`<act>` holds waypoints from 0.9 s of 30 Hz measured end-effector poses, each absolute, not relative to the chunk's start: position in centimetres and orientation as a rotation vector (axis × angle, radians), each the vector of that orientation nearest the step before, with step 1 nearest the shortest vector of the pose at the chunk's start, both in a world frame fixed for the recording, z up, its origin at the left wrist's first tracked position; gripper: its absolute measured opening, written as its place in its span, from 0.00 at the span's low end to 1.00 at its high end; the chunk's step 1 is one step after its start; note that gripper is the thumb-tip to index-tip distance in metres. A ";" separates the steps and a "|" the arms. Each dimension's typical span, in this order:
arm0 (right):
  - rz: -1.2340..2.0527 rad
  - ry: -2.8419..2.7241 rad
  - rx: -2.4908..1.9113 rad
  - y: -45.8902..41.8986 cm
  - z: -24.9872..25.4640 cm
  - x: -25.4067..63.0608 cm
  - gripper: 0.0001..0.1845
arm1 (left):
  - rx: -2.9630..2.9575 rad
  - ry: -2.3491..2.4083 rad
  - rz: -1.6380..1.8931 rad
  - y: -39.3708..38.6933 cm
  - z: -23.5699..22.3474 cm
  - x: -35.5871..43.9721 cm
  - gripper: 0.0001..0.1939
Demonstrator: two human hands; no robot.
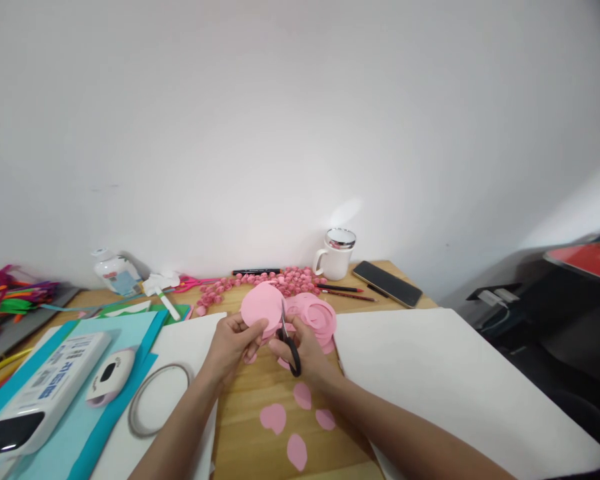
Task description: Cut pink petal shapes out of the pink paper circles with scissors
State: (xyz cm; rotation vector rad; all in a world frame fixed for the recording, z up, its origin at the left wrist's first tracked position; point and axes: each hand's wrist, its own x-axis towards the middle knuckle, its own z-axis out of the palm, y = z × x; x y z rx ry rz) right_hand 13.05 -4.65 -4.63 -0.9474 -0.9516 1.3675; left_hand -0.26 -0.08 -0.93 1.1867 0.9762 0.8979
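Observation:
Between its thumb and fingers, my left hand (239,340) pinches a round piece of pink paper (261,307), held above the table. My right hand (303,350) has its fingers in the handles of black-handled scissors (291,351). The blades meet the right edge of the pink paper; whether they are cutting it I cannot tell. Just behind my right hand lies a pile of pink paper circles and curled strips (320,319). Nearer to me on the wood, several small pink paper petals (273,419) are scattered.
Small pink rosebuds (290,280) lie along the wall beside a white mug (337,255). A phone (387,283) and pencils (350,295) are at the back right. White sheets (430,373) flank the work area. At left are a tape roll (159,400), blue paper (130,327) and a white bottle (117,272).

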 end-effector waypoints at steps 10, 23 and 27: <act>1.329 -1.021 -1.013 -4.7 -5.6 13.3 0.21 | 1.186 0.939 0.963 0.0 -0.8 -0.4 0.16; 1.353 -1.003 -0.967 -5.0 -5.4 13.0 0.22 | 1.168 0.957 0.933 0.0 -1.1 -0.4 0.17; 1.372 -0.955 -0.893 -4.8 -4.7 13.0 0.25 | 1.218 0.984 0.908 -0.2 -0.7 -0.3 0.18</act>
